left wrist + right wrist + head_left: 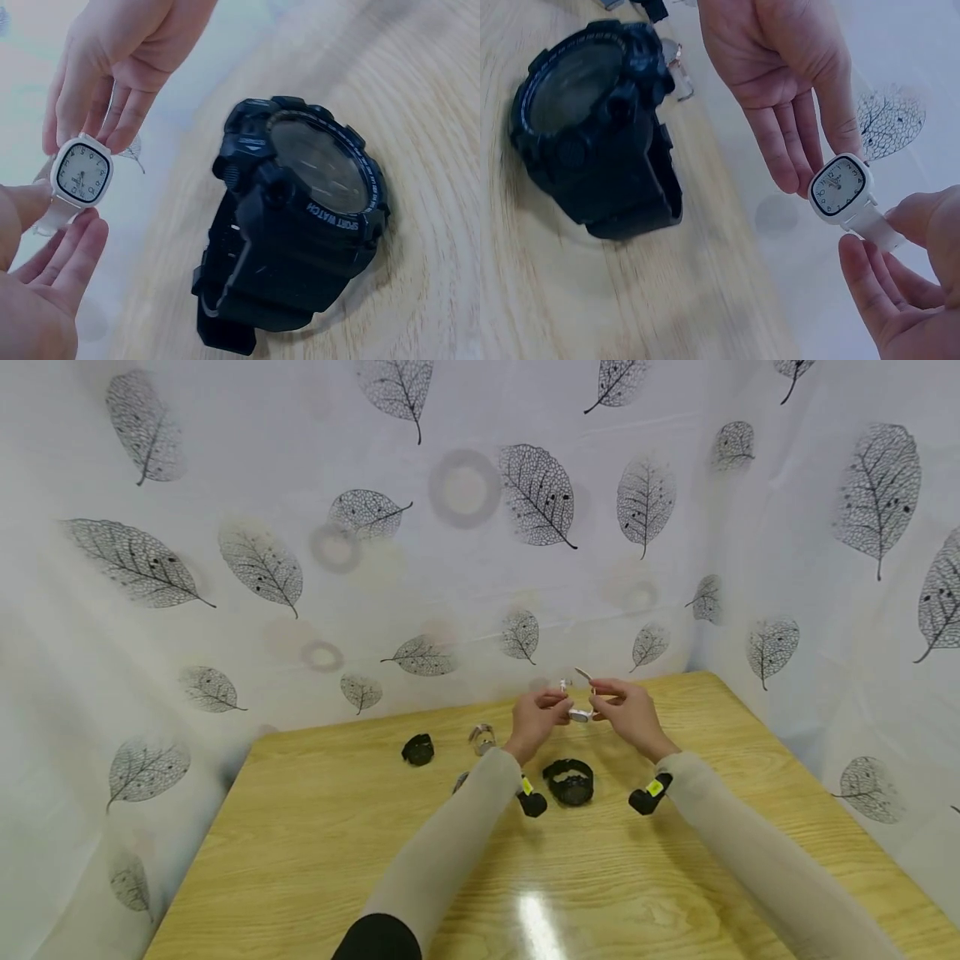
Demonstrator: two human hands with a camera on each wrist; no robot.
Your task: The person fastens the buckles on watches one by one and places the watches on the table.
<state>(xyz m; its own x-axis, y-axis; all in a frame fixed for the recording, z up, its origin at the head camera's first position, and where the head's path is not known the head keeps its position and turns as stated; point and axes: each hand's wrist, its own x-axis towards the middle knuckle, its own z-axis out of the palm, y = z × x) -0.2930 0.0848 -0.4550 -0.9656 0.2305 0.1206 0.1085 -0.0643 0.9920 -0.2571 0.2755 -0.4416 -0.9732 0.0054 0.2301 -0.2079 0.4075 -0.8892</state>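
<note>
A white wristwatch [579, 716] with a rounded square case is held up between both hands, above the far part of the table. My left hand [535, 720] pinches it at one side of the case, fingers and thumb at the strap end. On the other side, my right hand [628, 714] pinches the white strap [874, 227] between thumb and fingers. The pale dial [83, 174] with dark numerals shows in both wrist views. Below the hands stands a big black sport watch [573, 787], its strap looped.
Left of the hands, a smaller black watch [417, 750] and a metallic watch [483, 740] lie on the wooden table [315, 843]. Another watch [460, 782] is partly hidden by the left sleeve. A leaf-patterned white curtain [465, 568] hangs behind the table's far edge.
</note>
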